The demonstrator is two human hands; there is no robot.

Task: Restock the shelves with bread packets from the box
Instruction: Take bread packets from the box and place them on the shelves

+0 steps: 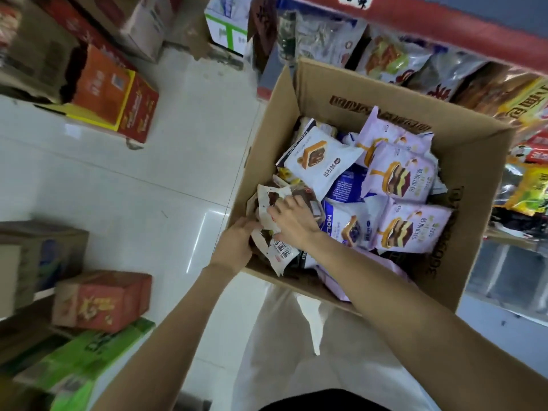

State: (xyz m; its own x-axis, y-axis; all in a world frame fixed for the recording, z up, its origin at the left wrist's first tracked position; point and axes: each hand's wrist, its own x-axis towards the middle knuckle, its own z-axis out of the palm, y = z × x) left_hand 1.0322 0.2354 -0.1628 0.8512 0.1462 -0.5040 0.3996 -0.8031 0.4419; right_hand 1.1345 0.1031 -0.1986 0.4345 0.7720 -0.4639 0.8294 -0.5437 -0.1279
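An open cardboard box [462, 179] stands on the floor in front of me, filled with several bread packets in white, blue and lilac wrappers. My left hand [237, 243] and my right hand [292, 221] are both at the box's near left corner. Between them they hold a small stack of white-and-brown bread packets [274, 250]; the left hand grips it from the left side, the right hand lies curled over its top. Lilac packets [400, 173] lie at the right of the box. The shelf [444, 22] to the right holds other bagged goods.
Red, orange and green cartons [115, 96] are stacked along the left side of the aisle, with more [100, 301] at the lower left. White tiled floor [148, 185] lies between them and the box. My white trousers show below the box.
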